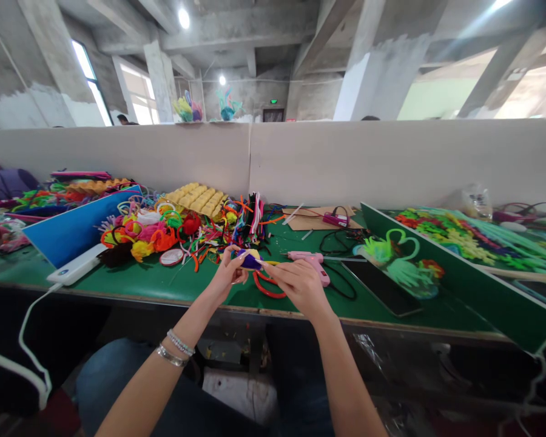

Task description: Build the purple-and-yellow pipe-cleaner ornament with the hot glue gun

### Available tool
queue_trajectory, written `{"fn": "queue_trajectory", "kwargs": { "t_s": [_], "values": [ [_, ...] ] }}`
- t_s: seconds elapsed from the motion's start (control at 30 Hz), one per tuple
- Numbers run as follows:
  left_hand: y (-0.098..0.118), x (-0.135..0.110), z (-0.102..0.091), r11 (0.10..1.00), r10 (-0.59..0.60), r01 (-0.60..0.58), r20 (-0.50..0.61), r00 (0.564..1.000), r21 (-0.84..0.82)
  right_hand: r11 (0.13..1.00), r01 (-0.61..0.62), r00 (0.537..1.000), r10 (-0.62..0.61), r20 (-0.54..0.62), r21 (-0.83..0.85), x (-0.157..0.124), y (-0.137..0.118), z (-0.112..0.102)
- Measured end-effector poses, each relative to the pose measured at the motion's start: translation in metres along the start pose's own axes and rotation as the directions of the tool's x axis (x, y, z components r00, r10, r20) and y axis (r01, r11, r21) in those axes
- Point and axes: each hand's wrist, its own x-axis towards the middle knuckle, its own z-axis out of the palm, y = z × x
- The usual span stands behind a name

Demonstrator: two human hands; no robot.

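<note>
Just above the table's front edge, my left hand point(228, 273) grips a small purple and pale yellow craft piece point(251, 260), its fingers curled round the left side. From the right, the fingertips of my right hand point(300, 284) pinch the piece's purple edge; exactly what lies between them is too small to make out. Red-handled scissors point(273, 295) lie on the table under my hands, partly covered. A pink hot glue gun point(317, 264) rests just beyond my right hand, with a translucent glue stick point(346, 259) at its back end.
At left are a heap of colourful fuzzy pieces point(157, 233), a yellow egg-carton sheet point(195, 199), a white power strip point(77, 265) and a blue board point(84, 227). A dark phone point(382, 285), green pipe-cleaner swans point(403, 267) and a green board point(464, 279) stand at right.
</note>
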Motion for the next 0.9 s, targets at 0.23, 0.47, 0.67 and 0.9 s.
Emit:
{"fn": "queue_trajectory", "kwargs": {
  "t_s": [0.23, 0.47, 0.67, 0.9],
  "values": [
    [0.004, 0.000, -0.002, 0.999, 0.031, -0.031, 0.033, 0.999, -0.022, 0.997, 0.016, 0.999, -0.013, -0.037, 0.079, 0.001, -0.002, -0.006],
    [0.005, 0.000, -0.002, 0.998, 0.038, -0.037, 0.021, 0.999, -0.050, 0.998, 0.008, 1.000, -0.008, 0.010, 0.055, 0.000, -0.004, -0.007],
    [0.003, 0.001, -0.004, 0.995, 0.063, -0.062, 0.008, 0.998, -0.075, 0.999, 0.034, 0.999, -0.034, 0.027, -0.003, 0.001, -0.007, -0.009],
    [0.003, 0.002, -0.008, 0.993, 0.092, -0.092, -0.001, 0.996, -0.072, 0.998, 0.046, 0.998, -0.043, 0.054, -0.044, 0.004, -0.012, -0.011]
  ]
}}
